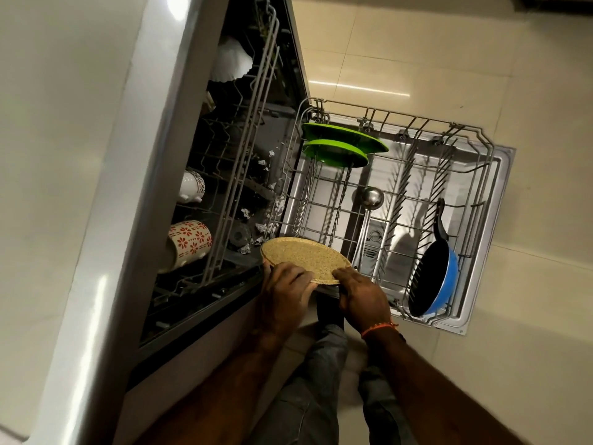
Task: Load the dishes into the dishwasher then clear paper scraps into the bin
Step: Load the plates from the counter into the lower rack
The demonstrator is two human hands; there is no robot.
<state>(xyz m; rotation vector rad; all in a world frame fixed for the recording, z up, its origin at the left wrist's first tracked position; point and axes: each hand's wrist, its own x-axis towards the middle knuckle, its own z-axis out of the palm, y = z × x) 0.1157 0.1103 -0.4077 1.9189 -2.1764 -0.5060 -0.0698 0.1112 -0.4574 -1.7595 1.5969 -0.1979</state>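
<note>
Fingers of the left hand point(286, 292) and right hand point(362, 298) grip the speckled plate's point(301, 257) near rim, above the lower rack's point(385, 200) near-left corner.

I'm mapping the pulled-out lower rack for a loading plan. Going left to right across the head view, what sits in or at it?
Speckled tan plate, held by both hands at the rack's near left corner → two green plates → steel ladle → blue frying pan.

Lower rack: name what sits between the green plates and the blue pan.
In the head view, a steel ladle lies between the green plates and blue pan.
</note>
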